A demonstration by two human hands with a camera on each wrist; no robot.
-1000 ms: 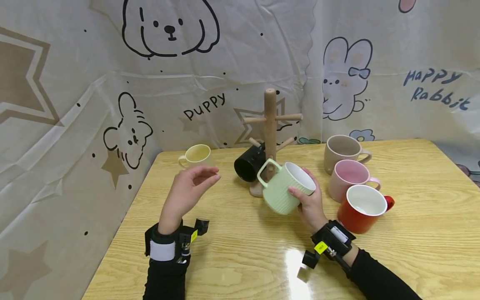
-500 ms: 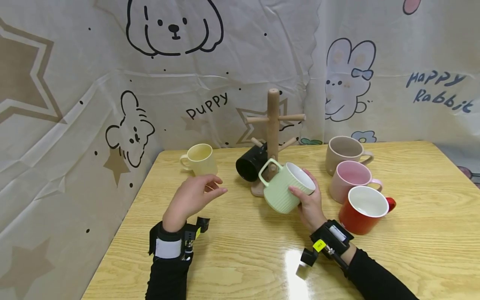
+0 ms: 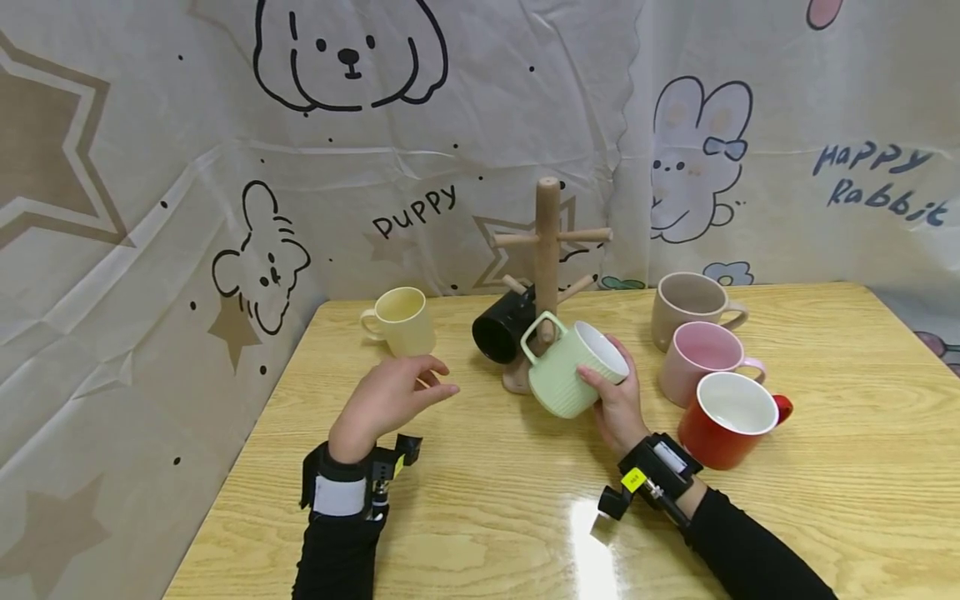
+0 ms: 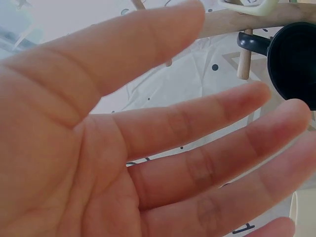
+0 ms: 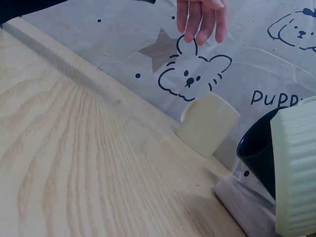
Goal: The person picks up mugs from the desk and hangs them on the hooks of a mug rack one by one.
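The pale green mug (image 3: 564,383) is held in front of the wooden stand (image 3: 547,258), apparently raised off the counter (image 3: 465,533). The mug's long axis is tilted along the 7-to-1 o'clock line, with the mouth toward 1 o'clock and the squared handle (image 3: 526,343) projecting toward 10 o'clock. The governing relation is judged to be that between the handle loop and the lower front peg (image 3: 546,332): the peg end is seen within the loop's outline, but whether it is threaded or merely lies behind cannot be told. From the right hand (image 3: 618,404), the mug lies at 10 o'clock; the grip is clamped on its body near the rim, thumb on the near wall, opposite the handle. The left hand (image 3: 393,404), farther off at 9 o'clock from the mug, is unloaded, with fingers and thumb apart. The mug's wall is finely ribbed outside and smooth white within; the stand is turned from plain round wood. At 10 o'clock, a glossy black mug (image 3: 495,333) is hung aslant on the stand. Farther out, smooth-walled mugs are stood upright on the wood-grained counter: yellow (image 3: 411,327) toward 10, taupe (image 3: 667,317) at 2, pink (image 3: 682,375) at 3 and red (image 3: 712,437) toward 4 o'clock.
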